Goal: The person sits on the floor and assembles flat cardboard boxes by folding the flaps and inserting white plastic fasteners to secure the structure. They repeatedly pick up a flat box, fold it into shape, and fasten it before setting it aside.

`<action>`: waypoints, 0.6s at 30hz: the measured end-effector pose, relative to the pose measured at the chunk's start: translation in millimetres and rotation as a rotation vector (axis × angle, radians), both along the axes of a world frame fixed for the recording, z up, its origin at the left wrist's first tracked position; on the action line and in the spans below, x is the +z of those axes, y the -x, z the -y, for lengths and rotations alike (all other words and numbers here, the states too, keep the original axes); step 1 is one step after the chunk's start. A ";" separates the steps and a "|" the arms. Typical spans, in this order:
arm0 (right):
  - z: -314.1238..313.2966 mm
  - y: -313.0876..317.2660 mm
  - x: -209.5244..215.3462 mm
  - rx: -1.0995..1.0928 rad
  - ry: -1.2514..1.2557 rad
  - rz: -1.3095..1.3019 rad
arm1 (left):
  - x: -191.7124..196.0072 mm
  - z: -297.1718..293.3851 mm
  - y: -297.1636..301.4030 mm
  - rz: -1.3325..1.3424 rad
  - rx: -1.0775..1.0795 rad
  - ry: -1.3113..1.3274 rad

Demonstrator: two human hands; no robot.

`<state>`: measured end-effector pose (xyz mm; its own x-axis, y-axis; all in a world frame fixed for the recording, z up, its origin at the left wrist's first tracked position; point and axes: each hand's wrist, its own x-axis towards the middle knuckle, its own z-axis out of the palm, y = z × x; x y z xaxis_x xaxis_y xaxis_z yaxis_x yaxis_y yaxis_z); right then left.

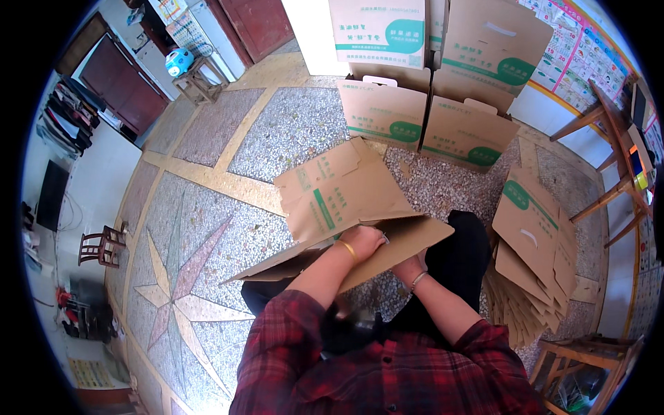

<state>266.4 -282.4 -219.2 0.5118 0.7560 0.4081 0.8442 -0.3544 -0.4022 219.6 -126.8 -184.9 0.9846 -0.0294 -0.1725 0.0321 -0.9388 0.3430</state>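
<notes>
A tan corrugated cardboard carton (354, 188), printed in green, is lying half-open at near centre, its long panels spreading apart. The left hand (363, 242) is reaching into the opening, fingers curling together; their grip is unclear. The right hand (411, 268) is meeting the near panel, its fingers hidden, their state impossible to tell. Flattened cartons (531, 242) are lying right.

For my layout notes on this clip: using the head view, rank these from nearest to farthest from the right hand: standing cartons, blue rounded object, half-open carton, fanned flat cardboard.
1. Half-open carton: right at the right hand, partly hiding it.
2. Fanned flat cardboard: on the right.
3. Standing cartons: ahead.
4. Blue rounded object: far ahead-left, on a stool.
</notes>
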 end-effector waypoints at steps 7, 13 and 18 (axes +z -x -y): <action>-5.0 -5.0 -26.8 -0.006 0.036 0.055 | 5.6 9.5 4.1 0.166 0.194 0.061; -3.9 -1.4 -31.9 -0.019 -0.015 0.011 | -3.4 1.0 8.5 0.319 0.031 0.161; -7.5 3.0 -33.1 -0.019 0.005 -0.125 | 0.6 1.0 6.2 0.162 0.054 0.193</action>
<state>263.4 -274.9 -252.3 0.5728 0.7475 0.3364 0.7807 -0.3724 -0.5018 213.4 -127.8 -184.3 0.9999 0.0065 -0.0087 0.0101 -0.8540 0.5202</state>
